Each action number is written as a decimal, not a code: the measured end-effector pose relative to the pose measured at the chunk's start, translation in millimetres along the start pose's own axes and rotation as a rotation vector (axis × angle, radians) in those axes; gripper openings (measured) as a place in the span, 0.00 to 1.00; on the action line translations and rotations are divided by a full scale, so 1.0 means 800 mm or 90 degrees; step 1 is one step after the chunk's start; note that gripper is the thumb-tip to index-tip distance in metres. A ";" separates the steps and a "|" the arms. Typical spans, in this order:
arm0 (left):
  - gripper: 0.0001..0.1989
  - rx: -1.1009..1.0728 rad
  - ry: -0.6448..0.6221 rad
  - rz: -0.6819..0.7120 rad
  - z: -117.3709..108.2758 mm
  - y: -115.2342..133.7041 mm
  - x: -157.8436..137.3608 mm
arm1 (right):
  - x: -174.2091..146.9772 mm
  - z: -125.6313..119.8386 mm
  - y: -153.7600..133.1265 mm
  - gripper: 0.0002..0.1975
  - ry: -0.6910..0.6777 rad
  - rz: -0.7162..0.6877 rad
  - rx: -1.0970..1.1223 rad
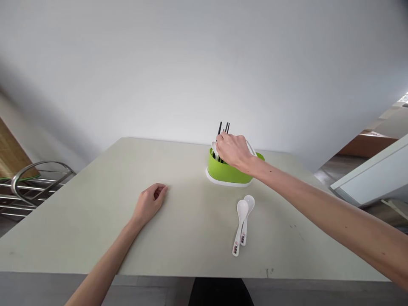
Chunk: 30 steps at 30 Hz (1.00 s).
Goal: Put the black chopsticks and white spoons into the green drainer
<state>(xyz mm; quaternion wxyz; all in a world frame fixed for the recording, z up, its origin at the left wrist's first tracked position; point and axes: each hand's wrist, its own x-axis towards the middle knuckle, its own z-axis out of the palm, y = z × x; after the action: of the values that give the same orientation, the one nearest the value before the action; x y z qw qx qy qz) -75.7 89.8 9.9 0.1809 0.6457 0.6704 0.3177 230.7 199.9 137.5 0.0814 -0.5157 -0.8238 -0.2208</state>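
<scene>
Right hand: we bend its fingers over the green holder; whether they grip anything, we cannot tell.
White spoon: in the holder, just beside those fingertips.
Black chopsticks: behind them.
Left hand: on the table, fingers loosely clenched.
Spoon pair: overlapping, nearer us than the right fingers.

Unreadable print on spoon handles
</scene>
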 end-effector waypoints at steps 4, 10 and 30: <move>0.19 0.012 -0.013 0.016 0.000 0.001 0.000 | 0.004 0.000 -0.009 0.18 -0.046 -0.019 0.027; 0.19 0.016 -0.025 0.027 0.000 -0.001 0.002 | 0.007 -0.013 -0.009 0.19 -0.068 -0.074 0.065; 0.19 0.037 0.001 0.031 -0.001 -0.002 0.003 | -0.257 0.072 0.048 0.16 -0.343 0.227 0.434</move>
<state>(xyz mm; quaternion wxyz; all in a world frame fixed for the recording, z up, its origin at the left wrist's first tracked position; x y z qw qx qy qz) -77.5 91.9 9.7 0.1540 0.6665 0.6635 0.3030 363.8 72.5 22.5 0.0665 -0.6319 -0.7397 0.2217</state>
